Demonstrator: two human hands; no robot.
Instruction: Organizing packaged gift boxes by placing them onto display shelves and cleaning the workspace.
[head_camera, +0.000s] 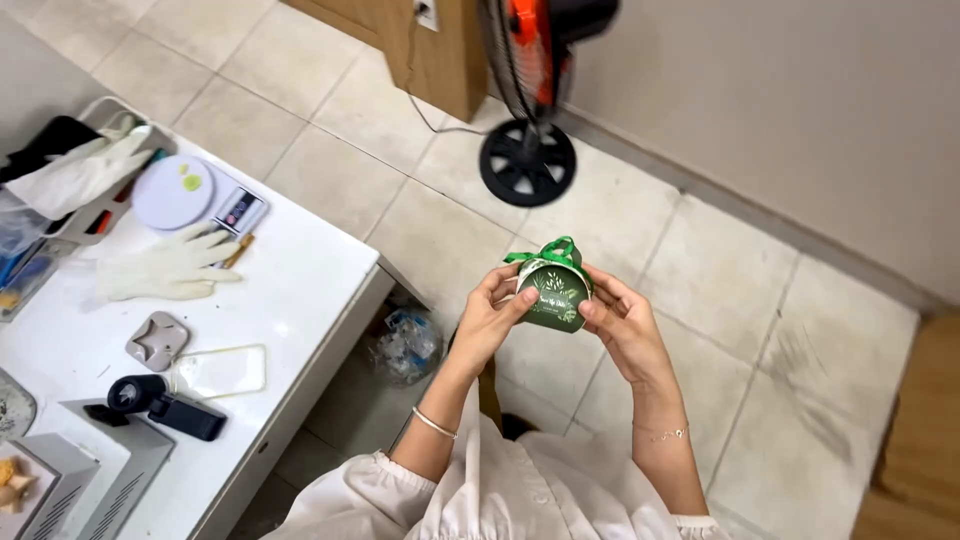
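Both of my hands hold a small green gift box (556, 292) with a pale leaf pattern and a green ribbon bow (548, 252) on top. My left hand (488, 318) grips its left side with thumb and fingers. My right hand (618, 322) grips its right side, thumb on the front. The box is held upright in the air over the tiled floor, to the right of the white table (300, 290). A bracelet sits on each wrist.
On the white table lie a pale rubber glove (165, 265), a small kitchen scale (190, 192), a clear phone case (215, 372), a grey star-shaped mould (157, 340) and a black device (165, 405). A standing fan (528, 90) is on the floor ahead. A plastic bag (405, 345) lies under the table.
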